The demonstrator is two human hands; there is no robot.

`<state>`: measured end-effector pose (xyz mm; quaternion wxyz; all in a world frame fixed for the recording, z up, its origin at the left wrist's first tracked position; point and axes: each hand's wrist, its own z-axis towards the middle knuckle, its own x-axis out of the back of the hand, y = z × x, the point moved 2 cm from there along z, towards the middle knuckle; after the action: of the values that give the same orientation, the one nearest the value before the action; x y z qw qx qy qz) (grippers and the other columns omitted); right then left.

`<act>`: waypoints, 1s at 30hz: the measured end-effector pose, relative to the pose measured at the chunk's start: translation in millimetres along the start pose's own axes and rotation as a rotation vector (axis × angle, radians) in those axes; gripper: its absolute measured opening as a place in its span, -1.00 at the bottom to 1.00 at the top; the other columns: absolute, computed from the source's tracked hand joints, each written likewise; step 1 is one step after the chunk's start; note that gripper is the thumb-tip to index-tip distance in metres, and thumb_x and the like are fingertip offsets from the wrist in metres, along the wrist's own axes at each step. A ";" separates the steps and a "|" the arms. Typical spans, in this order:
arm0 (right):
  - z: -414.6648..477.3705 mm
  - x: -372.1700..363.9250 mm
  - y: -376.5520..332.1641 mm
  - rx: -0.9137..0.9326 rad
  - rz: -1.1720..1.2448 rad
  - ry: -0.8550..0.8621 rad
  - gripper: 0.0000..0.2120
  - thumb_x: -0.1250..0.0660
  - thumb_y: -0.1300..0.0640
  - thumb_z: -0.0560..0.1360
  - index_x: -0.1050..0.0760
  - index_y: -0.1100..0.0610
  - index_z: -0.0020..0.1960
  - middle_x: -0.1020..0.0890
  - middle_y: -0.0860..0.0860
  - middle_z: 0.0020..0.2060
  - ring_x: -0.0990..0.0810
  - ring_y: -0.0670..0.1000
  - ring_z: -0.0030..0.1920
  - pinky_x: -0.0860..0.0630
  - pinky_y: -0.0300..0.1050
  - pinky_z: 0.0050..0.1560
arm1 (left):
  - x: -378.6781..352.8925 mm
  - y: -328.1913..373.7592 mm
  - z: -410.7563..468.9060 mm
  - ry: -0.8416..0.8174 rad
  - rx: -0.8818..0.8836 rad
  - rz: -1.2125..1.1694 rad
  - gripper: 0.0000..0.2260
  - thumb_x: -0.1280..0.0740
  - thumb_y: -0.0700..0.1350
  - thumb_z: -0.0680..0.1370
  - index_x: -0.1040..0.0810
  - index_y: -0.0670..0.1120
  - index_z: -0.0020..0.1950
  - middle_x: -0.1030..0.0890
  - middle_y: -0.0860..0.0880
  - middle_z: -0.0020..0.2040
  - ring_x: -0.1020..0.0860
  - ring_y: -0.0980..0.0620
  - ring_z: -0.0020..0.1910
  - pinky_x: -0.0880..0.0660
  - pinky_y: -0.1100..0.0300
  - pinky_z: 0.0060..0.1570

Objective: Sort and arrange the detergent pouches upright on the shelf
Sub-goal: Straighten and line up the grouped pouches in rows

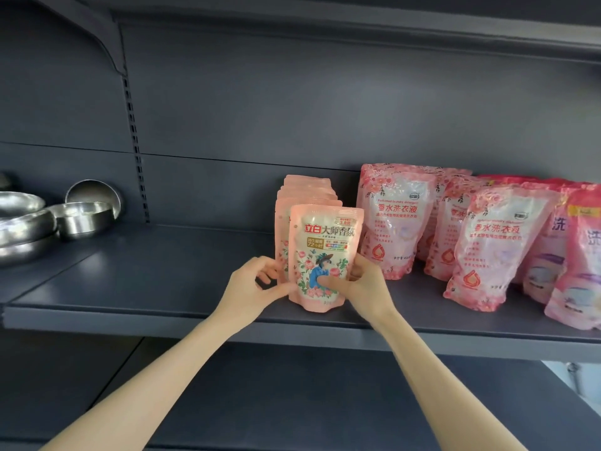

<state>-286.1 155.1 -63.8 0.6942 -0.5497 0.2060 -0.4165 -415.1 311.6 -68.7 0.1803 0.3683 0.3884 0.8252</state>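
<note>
While upright, pouch [322,255] between fingers [328,283] (2 hands).

- Dark grey metal shelf [169,271], flat board with a raised front lip, slotted upright at far left.
- Standing near the middle: a front-to-back row of small peach-pink detergent pouches [307,193], the nearest pouch [322,242] upright close to the front edge.
- Just right of that row: larger pink floral detergent pouches [395,219], upright, some leaning, in rows running to the right edge.
- Far right: more pink pouches with purple print [582,255], partly cut off.
- Left end: stacked stainless steel bowls [81,219], one tipped on its side against the back panel.
</note>
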 end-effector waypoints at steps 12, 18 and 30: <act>11.3 -12.7 2.1 -0.084 -0.273 -0.002 -0.11 -0.57 0.08 0.30 -0.11 0.07 0.46 -0.27 -0.02 0.39 -0.35 -0.01 0.37 -0.48 -0.01 0.27 | -6.9 -11.0 13.1 -0.009 0.074 0.030 -0.35 -0.53 -0.06 0.36 -0.29 -0.05 0.35 -0.29 -0.01 0.32 -0.40 0.09 0.25 -0.43 0.31 0.12; 8.8 -22.1 1.9 -0.082 -0.115 -0.275 -0.33 -0.43 0.17 0.44 -0.12 -0.14 0.36 -0.49 -0.15 0.23 -0.51 -0.12 0.22 -0.53 -0.26 0.10 | -8.8 -6.9 17.4 -0.365 0.078 -0.146 -0.24 -0.43 -0.10 0.46 -0.04 0.07 0.52 -0.31 0.14 0.44 -0.31 0.17 0.39 -0.28 0.16 0.35; 8.9 -29.6 2.6 -0.086 -0.101 -0.288 -0.40 -0.34 0.13 0.52 -0.05 -0.13 0.38 -0.47 -0.15 0.24 -0.50 -0.12 0.23 -0.51 -0.25 0.13 | -1.1 -6.2 21.6 -0.453 0.033 -0.178 -0.29 -0.35 -0.19 0.52 -0.02 0.06 0.53 -0.34 0.14 0.41 -0.35 0.16 0.38 -0.34 0.19 0.34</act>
<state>-295.4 184.3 -68.5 0.6707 -0.6425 0.0940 -0.3586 -398.2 325.8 -64.8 0.3287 0.5113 0.3822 0.6960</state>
